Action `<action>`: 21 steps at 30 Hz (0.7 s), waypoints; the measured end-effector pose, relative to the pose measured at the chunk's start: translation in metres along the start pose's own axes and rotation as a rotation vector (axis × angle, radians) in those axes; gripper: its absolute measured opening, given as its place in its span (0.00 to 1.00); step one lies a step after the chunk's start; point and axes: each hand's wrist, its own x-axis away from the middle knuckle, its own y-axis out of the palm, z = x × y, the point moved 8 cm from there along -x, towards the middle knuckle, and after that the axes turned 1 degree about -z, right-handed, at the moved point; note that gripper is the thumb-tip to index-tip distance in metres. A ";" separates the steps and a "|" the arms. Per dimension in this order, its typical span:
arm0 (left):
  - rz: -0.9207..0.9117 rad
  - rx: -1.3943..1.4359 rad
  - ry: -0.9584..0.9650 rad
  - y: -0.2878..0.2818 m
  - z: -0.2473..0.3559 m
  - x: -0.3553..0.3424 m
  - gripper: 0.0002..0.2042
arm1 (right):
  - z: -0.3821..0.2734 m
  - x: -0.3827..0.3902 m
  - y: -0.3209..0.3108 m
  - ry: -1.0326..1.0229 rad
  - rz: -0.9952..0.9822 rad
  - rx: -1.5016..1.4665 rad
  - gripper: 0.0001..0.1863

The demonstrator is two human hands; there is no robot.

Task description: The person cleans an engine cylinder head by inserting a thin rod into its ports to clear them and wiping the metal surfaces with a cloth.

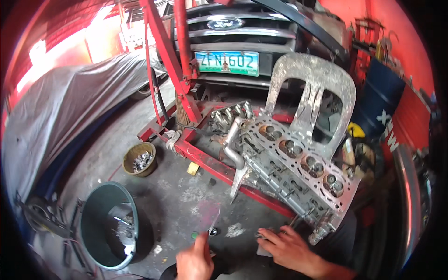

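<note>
At the bottom centre my left hand [195, 262] is closed, with its thumb side up. A thin, see-through, pink-tinged piece of plastic [213, 218] rises from the fist, blurred at its edges. My right hand [290, 252] comes in from the lower right with bent fingers over a small grey thing, mostly hidden under them. Just beyond that hand lies the near corner of an engine cylinder head [301, 163]. It rests tilted on a worn grey plastic chair [344, 86], showing its combustion chambers and valves. My hands are apart from each other.
A dark bucket [88, 233] with metal parts inside stands at left, behind it a smaller brown basin [127, 164] of small parts. A red steel hoist frame [205, 161] crosses the floor before a pickup front [233, 39]. A blue drum [380, 93] stands right; a covered car [60, 107] left.
</note>
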 end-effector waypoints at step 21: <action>-0.118 -0.159 0.557 0.068 0.088 -0.249 0.10 | 0.068 0.010 -0.038 0.199 -0.153 0.249 0.15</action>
